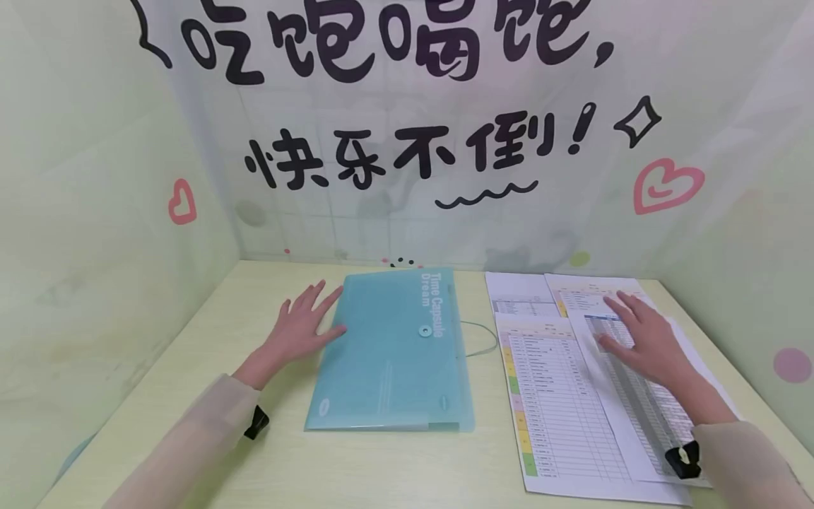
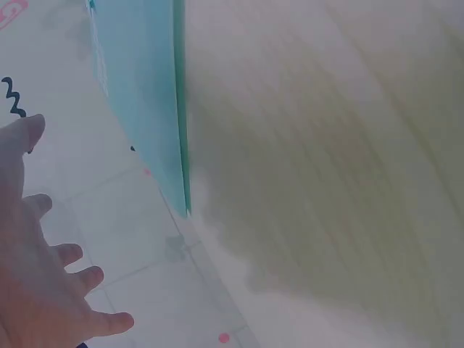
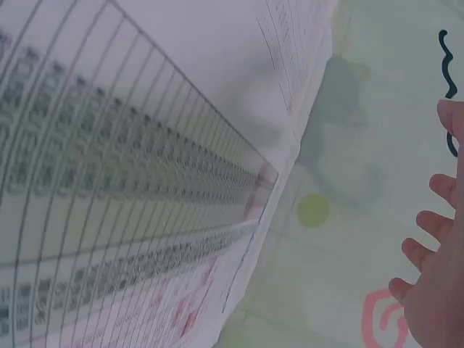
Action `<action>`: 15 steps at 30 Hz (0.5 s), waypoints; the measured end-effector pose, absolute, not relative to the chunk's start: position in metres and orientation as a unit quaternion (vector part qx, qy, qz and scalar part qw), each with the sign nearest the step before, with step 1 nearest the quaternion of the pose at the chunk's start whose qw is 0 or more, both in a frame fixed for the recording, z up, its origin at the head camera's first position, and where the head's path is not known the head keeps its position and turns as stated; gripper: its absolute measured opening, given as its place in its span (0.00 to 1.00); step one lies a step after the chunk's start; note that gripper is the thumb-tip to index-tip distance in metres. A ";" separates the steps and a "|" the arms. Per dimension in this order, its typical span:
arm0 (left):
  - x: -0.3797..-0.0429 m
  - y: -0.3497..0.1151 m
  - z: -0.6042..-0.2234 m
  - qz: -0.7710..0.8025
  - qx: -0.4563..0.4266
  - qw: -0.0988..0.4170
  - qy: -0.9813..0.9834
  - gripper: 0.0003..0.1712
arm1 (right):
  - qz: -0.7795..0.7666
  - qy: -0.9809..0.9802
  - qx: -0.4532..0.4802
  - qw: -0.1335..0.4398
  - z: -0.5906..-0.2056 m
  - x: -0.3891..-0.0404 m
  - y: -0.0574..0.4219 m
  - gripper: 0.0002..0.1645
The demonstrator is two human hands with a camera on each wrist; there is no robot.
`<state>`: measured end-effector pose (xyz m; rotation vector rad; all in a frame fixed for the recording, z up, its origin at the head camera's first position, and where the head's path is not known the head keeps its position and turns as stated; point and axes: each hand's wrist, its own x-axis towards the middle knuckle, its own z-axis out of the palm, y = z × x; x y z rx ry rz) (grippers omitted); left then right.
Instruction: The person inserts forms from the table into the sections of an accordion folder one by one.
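Note:
A light-blue plastic document folder lies on the table, its flap edge and round button on the right, with a loop of elastic cord sticking out. My left hand is spread at the folder's left edge; in the left wrist view its fingers are extended and hold nothing. Over the printed sheets on the right is my right hand, fingers apart and holding nothing. One sheet with a coloured left column lies nearest the folder. A sheet with a grey-shaded table lies partly under the right hand and its shadow.
The pale wooden table meets a light cloth backdrop bearing black lettering. More printed sheets lie toward the back right. Cloth side walls stand left and right. A bluish object shows at the table's left edge.

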<state>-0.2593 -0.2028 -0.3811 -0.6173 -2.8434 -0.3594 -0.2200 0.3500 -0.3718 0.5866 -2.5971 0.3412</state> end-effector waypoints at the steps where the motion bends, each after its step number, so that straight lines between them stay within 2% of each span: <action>1: -0.259 -0.200 -0.382 -0.121 -0.216 0.104 -0.963 0.41 | 0.125 -0.940 0.223 0.227 -0.373 -0.220 0.345 0.39; 10: -0.257 -0.175 -0.392 -0.131 -0.270 0.100 -0.949 0.40 | 0.119 -0.932 0.282 0.193 -0.392 -0.218 0.303 0.37; 15: -0.257 -0.165 -0.397 -0.129 -0.283 0.081 -0.947 0.40 | 0.116 -0.926 0.313 0.176 -0.401 -0.219 0.287 0.37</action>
